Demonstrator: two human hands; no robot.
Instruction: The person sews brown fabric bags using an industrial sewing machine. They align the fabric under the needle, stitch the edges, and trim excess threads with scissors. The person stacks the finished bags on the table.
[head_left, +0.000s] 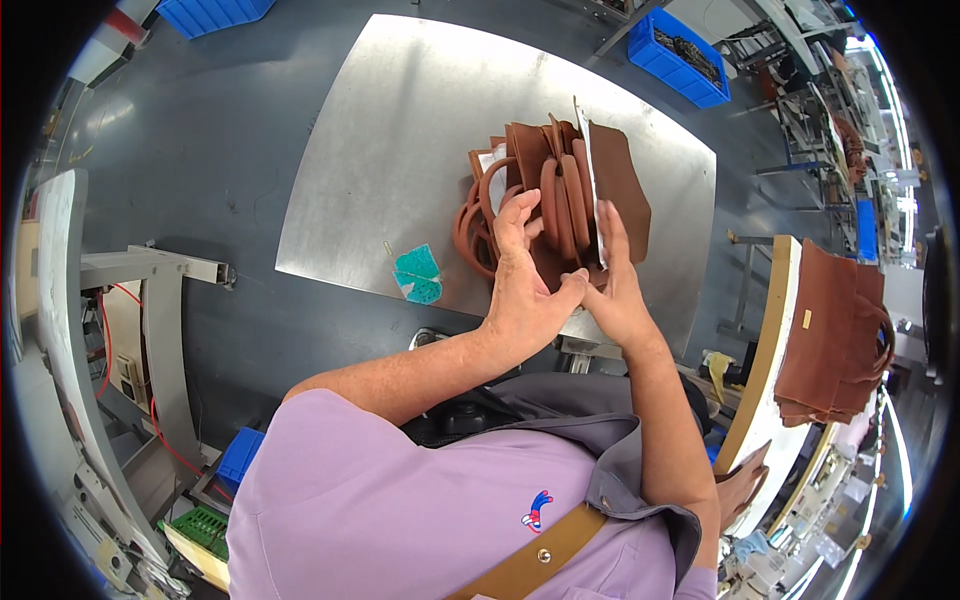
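Observation:
A stack of brown leather bag panels with rolled handles stands on edge on a metal table. My left hand is at the near left side of the stack, fingers reaching up and thumb spread. Flat along a white-edged panel on the right side is my right hand, its fingers stretched and slightly blurred. The two thumbs meet near the stack's near end. To the right of the stack lies a large brown leather panel. Contact between palms and leather is partly hidden.
A torn-edged teal piece lies at the table's near left. More brown leather bag pieces rest on a pale-edged bench at right. Blue crates sit on the floor beyond. A grey machine frame stands at left.

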